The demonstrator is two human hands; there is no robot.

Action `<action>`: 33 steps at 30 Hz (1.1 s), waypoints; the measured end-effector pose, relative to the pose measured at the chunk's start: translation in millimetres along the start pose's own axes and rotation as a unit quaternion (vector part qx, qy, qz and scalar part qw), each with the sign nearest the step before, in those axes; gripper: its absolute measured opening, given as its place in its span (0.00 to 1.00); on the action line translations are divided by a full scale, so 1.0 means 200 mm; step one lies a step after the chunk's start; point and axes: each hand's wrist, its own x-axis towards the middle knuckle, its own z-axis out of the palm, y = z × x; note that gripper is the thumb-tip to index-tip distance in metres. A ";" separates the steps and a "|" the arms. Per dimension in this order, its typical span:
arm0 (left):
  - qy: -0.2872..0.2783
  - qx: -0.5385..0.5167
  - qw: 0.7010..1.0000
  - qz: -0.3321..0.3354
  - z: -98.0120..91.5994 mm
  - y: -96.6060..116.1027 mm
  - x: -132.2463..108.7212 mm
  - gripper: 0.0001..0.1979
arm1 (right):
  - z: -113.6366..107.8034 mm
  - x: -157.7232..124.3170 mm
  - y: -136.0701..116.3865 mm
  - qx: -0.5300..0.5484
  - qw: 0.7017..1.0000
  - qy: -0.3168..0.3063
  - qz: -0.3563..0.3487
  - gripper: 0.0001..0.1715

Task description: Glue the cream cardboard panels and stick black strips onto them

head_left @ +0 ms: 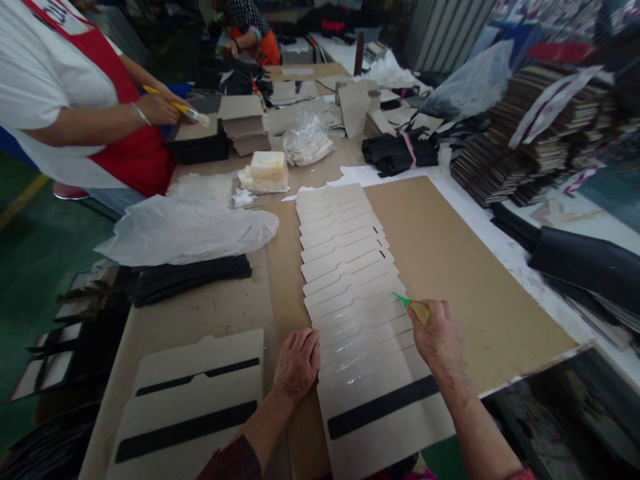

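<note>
A bottle (421, 312) is held at the right edge of a card row (356, 313).
The bottle is gripped by the right hand (440, 339), its fingers closed around it, the green nozzle (402, 300) tilted toward the row, probably for control of the tip. At the row's left edge the left hand (299, 363) is placed, fingers loosely curled, perhaps as a steady; whether anything is gripped there cannot be told. The row seems overlapped so that a strip of each card is left exposed; glossy streaks are seen nearer its front. The table (240, 313) is brown-topped; left of the row, two cards (200, 402) are laid. Beyond the row's far left, in a dim workroom, a brush (183, 108) is held by a co-worker (123, 133).
</note>
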 end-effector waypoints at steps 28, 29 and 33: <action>-0.004 -0.002 1.000 -0.010 0.00 0.00 -0.01 0.13 | 0.12 0.17 0.06 0.183 0.976 0.105 0.045 0.21; -0.006 -0.003 1.000 -0.010 0.00 0.01 -0.01 0.13 | 0.13 0.18 0.05 0.180 0.977 0.103 0.047 0.21; -0.008 -0.002 1.000 -0.014 0.00 0.01 -0.01 0.14 | 0.15 0.21 0.03 0.168 0.980 0.092 0.052 0.20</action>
